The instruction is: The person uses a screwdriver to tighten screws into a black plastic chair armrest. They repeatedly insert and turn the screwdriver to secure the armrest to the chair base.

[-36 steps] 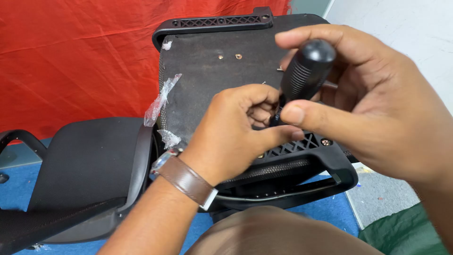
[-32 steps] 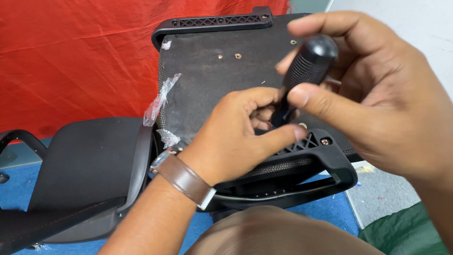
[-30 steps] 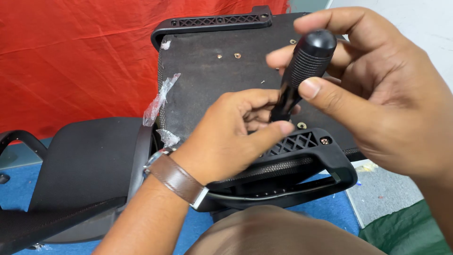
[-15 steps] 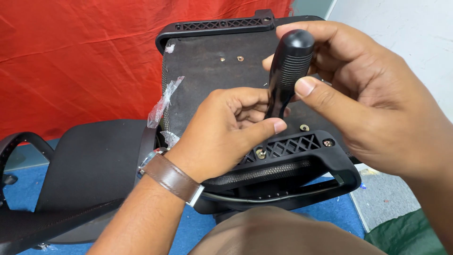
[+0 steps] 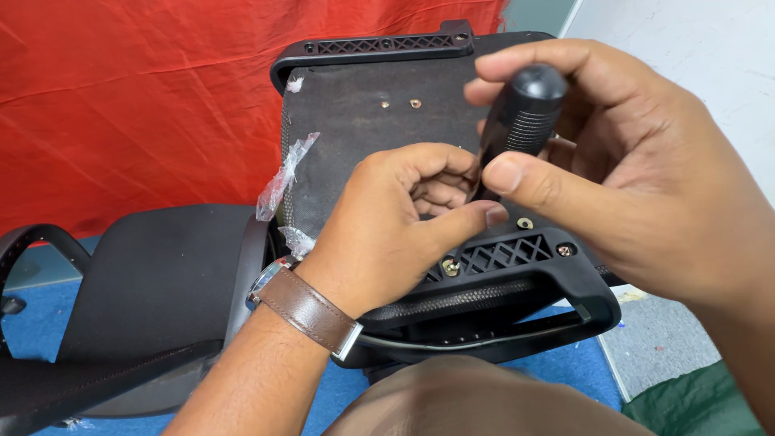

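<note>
A black chair seat base (image 5: 363, 129) lies upside down across my lap, with a ribbed plastic frame (image 5: 517, 266) at its near edge. My right hand (image 5: 638, 186) is closed around the black ribbed handle of a screwdriver (image 5: 521, 109), held upright over the base. My left hand (image 5: 395, 226), with a brown-strapped watch (image 5: 303, 307) on the wrist, pinches the screwdriver's lower shaft against the base. The tip is hidden under my fingers. Brass-coloured screws (image 5: 450, 266) sit in the frame just below.
Another black chair part (image 5: 137, 299) rests to the left on a blue floor (image 5: 24, 323). A red cloth (image 5: 137, 97) hangs behind. Clear plastic scraps (image 5: 282, 173) cling to the base's left edge. A grey floor (image 5: 662, 347) and green fabric (image 5: 694, 404) lie at right.
The screwdriver handle has shifted slightly in my right hand as the fingers regripped it. My left hand has stayed pinched at the shaft on the base.
</note>
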